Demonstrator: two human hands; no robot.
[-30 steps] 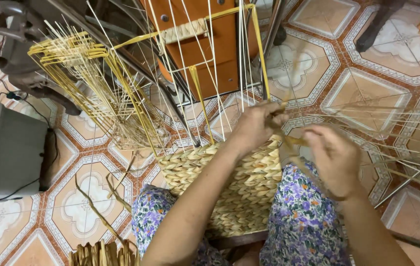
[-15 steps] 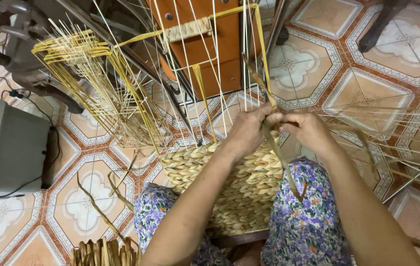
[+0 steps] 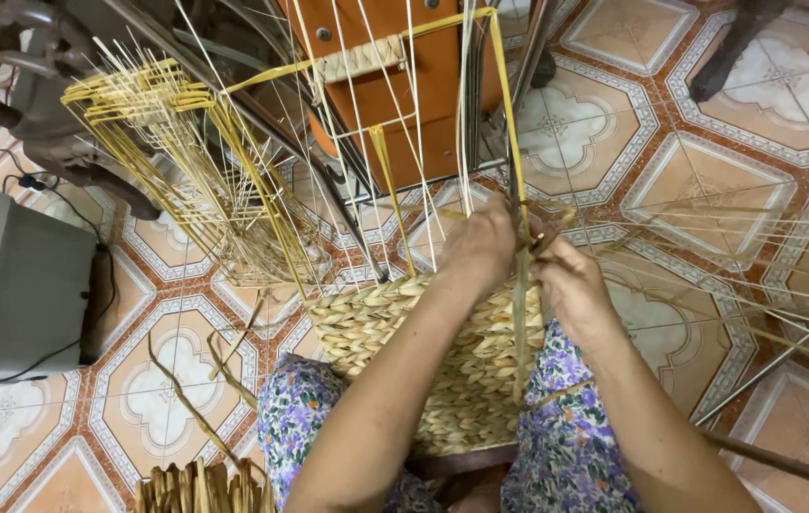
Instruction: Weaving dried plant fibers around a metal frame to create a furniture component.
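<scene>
A half-woven basket (image 3: 404, 332) of pale braided straw rests on my lap, between my knees in flowered cloth. Thin white upright stakes (image 3: 357, 123) and a yellow frame rise from its far edge. My left hand (image 3: 480, 249) grips the basket's upper rim beside the stakes. My right hand (image 3: 566, 280) is close beside it, pinching a long flat straw strand (image 3: 521, 313) that hangs down over the woven wall. The fingertips of both hands are hidden among the strands.
A second, unwoven yellow basket frame (image 3: 177, 152) with loose stakes lies left on the patterned tile floor. A grey box-shaped appliance (image 3: 6, 275) with a cable stands far left. An orange wooden cabinet (image 3: 404, 85) is ahead. A bundle of dried straw (image 3: 196, 489) lies at the bottom.
My right hand has moved left from out at the side to meet my left hand at the rim, drawing the straw strand in so it hangs over the basket wall.
</scene>
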